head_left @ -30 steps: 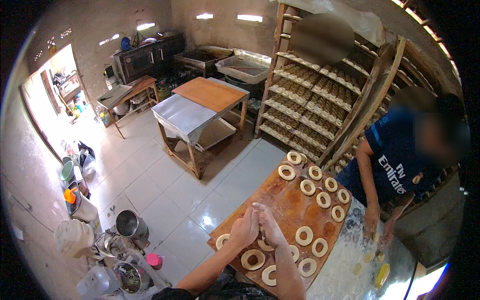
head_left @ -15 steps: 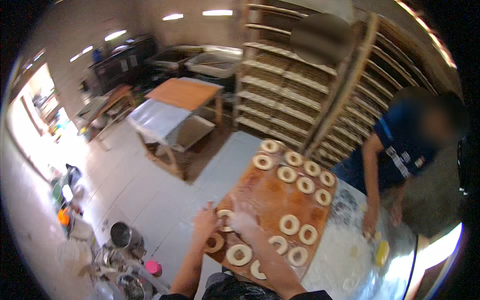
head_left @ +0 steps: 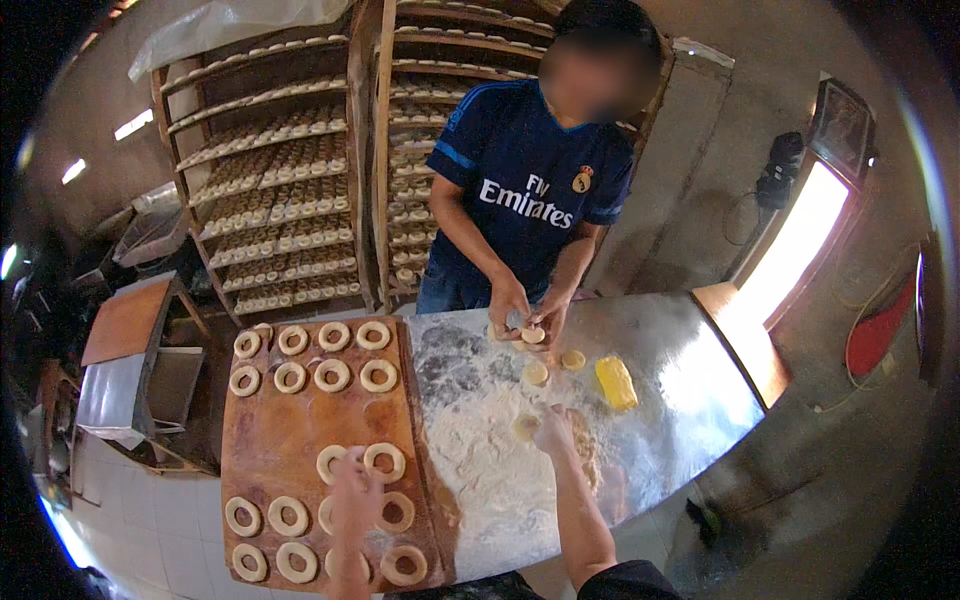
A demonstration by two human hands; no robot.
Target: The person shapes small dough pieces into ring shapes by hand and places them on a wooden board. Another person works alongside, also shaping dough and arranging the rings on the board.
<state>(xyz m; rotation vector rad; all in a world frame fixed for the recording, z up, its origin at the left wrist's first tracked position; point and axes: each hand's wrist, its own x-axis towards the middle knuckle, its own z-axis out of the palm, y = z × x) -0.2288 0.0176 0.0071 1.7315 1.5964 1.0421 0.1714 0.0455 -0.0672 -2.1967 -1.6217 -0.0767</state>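
Observation:
Over the near part of a brown wooden board hovers my left hand, its fingers smeared by motion. Close beside it is a pale dough ring, and the hand partly hides other rings. On the floured metal table, my right hand has its fingers bunched at the edge of a small flat dough disc. Another dough disc and a smaller one lie farther off. Rows of dough rings sit along the board's far end and near end.
Across the table a person in a dark blue shirt holds a dough piece in both hands. A yellow block lies on the right. Behind stand racks full of dough pieces. A smaller table is at left.
The view has swung to the right. My right hand has left the dough ring on the board and reached over to the floured table. My left hand stays above the board.

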